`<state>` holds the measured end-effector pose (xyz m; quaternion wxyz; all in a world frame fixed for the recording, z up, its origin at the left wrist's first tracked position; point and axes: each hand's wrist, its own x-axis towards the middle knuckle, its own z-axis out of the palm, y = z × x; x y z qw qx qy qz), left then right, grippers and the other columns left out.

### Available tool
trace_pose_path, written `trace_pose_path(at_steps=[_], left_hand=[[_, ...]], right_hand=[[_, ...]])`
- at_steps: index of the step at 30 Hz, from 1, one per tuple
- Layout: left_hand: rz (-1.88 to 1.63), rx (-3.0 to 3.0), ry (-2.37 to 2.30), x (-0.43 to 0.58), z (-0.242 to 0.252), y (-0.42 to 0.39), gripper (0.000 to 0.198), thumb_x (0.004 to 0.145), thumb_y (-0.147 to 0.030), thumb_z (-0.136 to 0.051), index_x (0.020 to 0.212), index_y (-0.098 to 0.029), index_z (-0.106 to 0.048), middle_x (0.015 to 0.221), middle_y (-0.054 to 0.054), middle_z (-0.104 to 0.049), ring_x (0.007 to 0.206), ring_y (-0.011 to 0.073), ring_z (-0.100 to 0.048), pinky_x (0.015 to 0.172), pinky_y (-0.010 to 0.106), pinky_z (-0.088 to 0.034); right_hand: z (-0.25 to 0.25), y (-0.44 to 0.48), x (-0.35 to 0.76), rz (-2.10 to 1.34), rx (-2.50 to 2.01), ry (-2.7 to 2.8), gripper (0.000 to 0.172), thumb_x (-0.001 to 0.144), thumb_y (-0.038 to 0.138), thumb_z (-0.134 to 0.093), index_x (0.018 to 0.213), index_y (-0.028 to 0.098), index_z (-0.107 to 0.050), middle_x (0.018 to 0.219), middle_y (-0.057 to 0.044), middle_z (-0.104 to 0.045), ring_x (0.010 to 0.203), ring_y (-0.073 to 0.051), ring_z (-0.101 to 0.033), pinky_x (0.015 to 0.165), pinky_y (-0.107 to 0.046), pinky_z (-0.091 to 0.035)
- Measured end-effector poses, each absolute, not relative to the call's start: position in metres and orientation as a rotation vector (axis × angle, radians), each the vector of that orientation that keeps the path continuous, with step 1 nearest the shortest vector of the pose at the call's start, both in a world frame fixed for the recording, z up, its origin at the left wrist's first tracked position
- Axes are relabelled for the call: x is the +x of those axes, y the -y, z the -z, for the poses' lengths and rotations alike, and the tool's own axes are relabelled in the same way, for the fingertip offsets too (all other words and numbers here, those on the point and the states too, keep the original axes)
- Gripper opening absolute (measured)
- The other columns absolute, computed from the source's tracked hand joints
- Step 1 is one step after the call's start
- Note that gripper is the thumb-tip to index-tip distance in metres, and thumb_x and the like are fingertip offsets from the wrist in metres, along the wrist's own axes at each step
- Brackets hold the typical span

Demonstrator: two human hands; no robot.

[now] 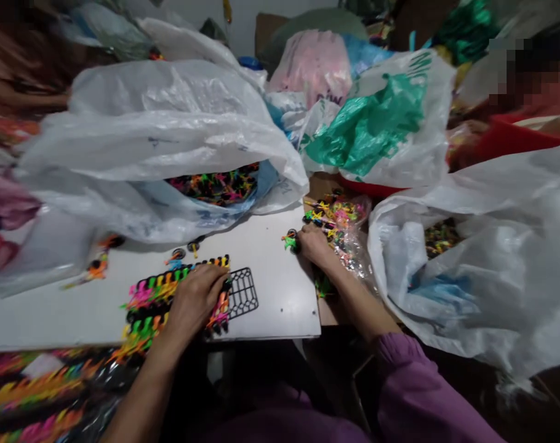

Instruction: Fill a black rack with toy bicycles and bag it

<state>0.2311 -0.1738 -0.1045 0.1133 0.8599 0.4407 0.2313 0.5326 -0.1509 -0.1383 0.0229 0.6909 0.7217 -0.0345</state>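
Note:
My left hand point(194, 301) lies over a black plastic rack point(242, 293) and grips its edge. Rows of small multicoloured plastic figures point(151, 311) fill the part of the rack under and left of that hand, and the open grid shows to its right. Both stand on a white board point(273, 307). My right hand point(313, 243) pinches a small green plastic figure point(290, 241) at the board's far edge. A clear plastic bag of similar figures point(342, 224) lies just beyond that hand.
Large white plastic bags point(160, 135) hold more figures at the far side and right. Loose figures point(98, 267) lie on the board's left. Packed strips of figures point(35, 394) lie lower left. A person point(538, 86) sits by a red tub point(506, 147), and another person's arm point(21, 92) shows far left.

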Motion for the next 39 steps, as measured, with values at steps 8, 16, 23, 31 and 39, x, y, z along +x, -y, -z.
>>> trace_pose_path(at_steps=[8, 16, 23, 31, 39], left_hand=[[-0.609, 2.502, -1.346, 0.233, 0.1, 0.177, 0.023, 0.088, -0.028, -0.042, 0.09, -0.016, -0.062, 0.085, 0.006, -0.064, 0.082, 0.0163, -0.058, 0.077, 0.03, -0.045], [-0.861, 2.529, -1.371, 0.229, 0.089, 0.19, 0.02, 0.087, -0.023, -0.045, 0.093, -0.014, -0.061, 0.092, 0.006, -0.064, 0.091, 0.0161, -0.057, 0.085, 0.031, -0.045], [-0.705, 2.562, -1.37, 0.209, 0.079, 0.226, 0.021, 0.087, -0.026, -0.047, 0.103, -0.017, -0.057, 0.096, 0.005, -0.063, 0.092, 0.0161, -0.057, 0.085, 0.03, -0.044], [-0.838, 2.413, -1.418, 0.218, 0.083, 0.243, 0.024, 0.082, -0.027, -0.055, 0.104, -0.018, -0.057, 0.098, 0.005, -0.063, 0.095, 0.0172, -0.056, 0.088, 0.03, -0.042], [-0.782, 1.799, -1.313, 0.246, 0.065, 0.217, 0.018, 0.07, -0.034, -0.063, 0.078, -0.018, -0.061, 0.088, 0.003, -0.063, 0.089, 0.0172, -0.058, 0.081, 0.031, -0.046]], right_hand=[[0.119, 0.183, 0.468, 0.981, 2.26, -2.666, 0.018, 0.085, 0.025, -0.048, 0.097, 0.015, -0.056, 0.08, -0.003, -0.06, 0.068, -0.013, -0.052, 0.063, -0.021, -0.037], [0.154, 0.239, 0.393, 1.829, 2.298, -2.442, 0.019, 0.079, 0.021, -0.05, 0.094, 0.015, -0.059, 0.073, 0.002, -0.057, 0.06, -0.009, -0.048, 0.056, -0.018, -0.036], [0.139, 0.23, 0.41, 1.543, 2.366, -2.619, 0.021, 0.078, 0.025, -0.057, 0.096, 0.018, -0.066, 0.074, 0.0, -0.059, 0.062, -0.01, -0.049, 0.06, -0.02, -0.036], [0.132, 0.237, 0.411, 2.178, 2.458, -2.241, 0.014, 0.069, 0.027, -0.066, 0.072, 0.013, -0.062, 0.063, 0.004, -0.048, 0.054, -0.007, -0.039, 0.05, -0.019, -0.03], [0.094, 0.252, 0.401, 1.729, 2.114, -2.603, 0.011, 0.069, 0.022, -0.066, 0.07, 0.015, -0.058, 0.066, 0.004, -0.047, 0.058, -0.007, -0.04, 0.053, -0.018, -0.029]])
